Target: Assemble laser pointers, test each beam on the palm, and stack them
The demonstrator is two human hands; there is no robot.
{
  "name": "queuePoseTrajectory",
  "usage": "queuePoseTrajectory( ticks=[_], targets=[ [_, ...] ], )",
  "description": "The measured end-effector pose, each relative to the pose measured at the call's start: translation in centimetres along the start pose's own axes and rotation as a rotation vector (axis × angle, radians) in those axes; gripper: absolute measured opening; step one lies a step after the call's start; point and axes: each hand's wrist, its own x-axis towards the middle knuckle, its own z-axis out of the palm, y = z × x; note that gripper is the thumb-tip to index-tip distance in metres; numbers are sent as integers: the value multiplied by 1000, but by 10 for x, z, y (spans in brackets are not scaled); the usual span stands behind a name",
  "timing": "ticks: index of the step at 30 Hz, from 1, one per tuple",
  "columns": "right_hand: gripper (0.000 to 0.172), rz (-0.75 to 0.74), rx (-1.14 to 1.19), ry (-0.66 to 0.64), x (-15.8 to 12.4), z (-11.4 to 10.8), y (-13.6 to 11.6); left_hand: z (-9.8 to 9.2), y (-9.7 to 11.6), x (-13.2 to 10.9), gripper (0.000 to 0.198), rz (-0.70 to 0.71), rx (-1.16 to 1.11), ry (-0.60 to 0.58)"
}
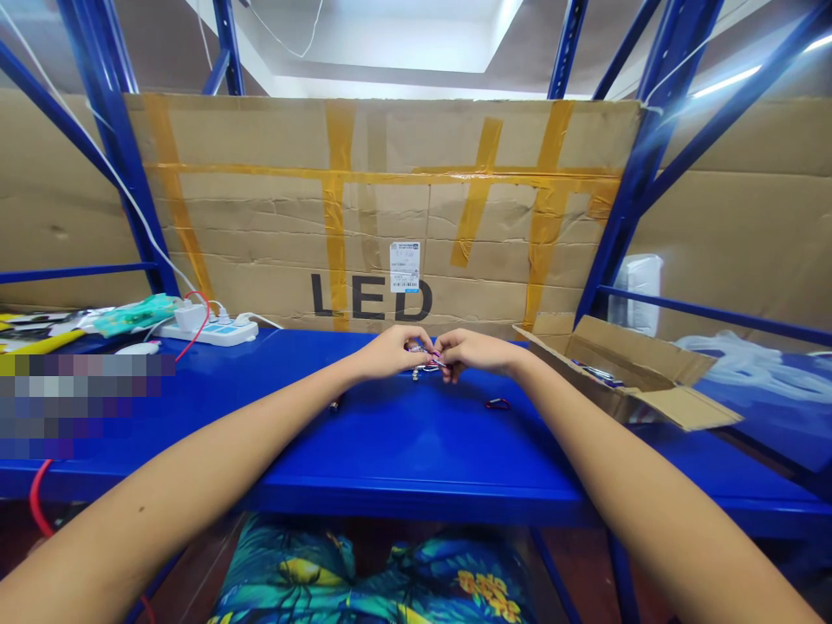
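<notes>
At centre frame, the left hand [388, 351] and right hand [473, 350] meet above the blue shelf [403, 442], fingers pinched on a small metal clip [429, 360]. Just right lies a red carabiner [497, 404]; farther right, a cardboard box [640, 381].

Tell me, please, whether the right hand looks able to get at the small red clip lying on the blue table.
Probably yes. The red clip lies on bare blue table just below the right hand, with nothing between them. That hand is busy, though: it and the left hand pinch a small metal part.
</notes>
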Motion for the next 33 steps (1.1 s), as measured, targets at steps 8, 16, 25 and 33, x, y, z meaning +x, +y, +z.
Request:
queuePoseTrajectory(
  ticks=[8, 16, 25, 33],
  targets=[
    [3, -74, 406, -90, -1, 2, -2, 0, -6, -1, 15, 177, 148, 51],
    [11, -98, 601, -96, -8, -5, -9, -4, -3, -2, 13, 254, 210, 140],
    [15, -149, 281, -29, 0, 1, -3, -3, -7, -2, 14, 259, 251, 135],
    [17, -120, 438, -28, -4, 9, -9, -3, -9, 0, 13, 268, 265, 146]
  ],
)
